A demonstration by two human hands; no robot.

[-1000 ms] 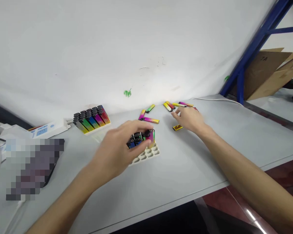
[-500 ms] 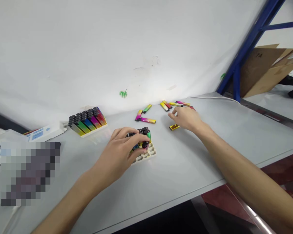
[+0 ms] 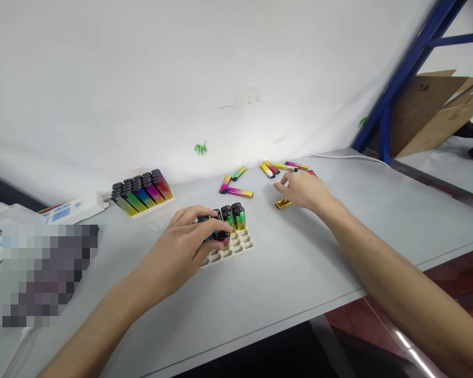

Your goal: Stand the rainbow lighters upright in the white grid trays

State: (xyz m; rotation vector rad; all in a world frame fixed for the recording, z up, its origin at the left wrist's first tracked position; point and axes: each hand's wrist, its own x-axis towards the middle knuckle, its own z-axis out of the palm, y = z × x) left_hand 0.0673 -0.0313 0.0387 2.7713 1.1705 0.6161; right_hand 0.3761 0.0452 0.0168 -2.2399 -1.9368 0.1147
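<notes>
My left hand [image 3: 193, 233] is closed on a purple lighter [image 3: 225, 240], which stands upright over the white tray with oval holes [image 3: 242, 242]. Green lighters [image 3: 240, 218] stand in the tray's back right part, and others are partly hidden behind my fingers. My right hand [image 3: 299, 190] is bent low over the table near a gold lighter [image 3: 283, 203]; its fingertips are partly hidden, and whether anything is between them I cannot tell. Several loose lighters lie near the wall, among them a purple and yellow one [image 3: 240, 192].
A second tray full of upright lighters [image 3: 144, 195] stands at the back left. A white power strip [image 3: 65, 210] and a blurred dark object [image 3: 51, 278] lie left. Cardboard boxes [image 3: 429, 110] stand behind a blue metal frame [image 3: 385, 131] at right.
My left hand has moved left with the purple lighter, uncovering green lighters and more holes in the tray. My right hand has barely moved.
</notes>
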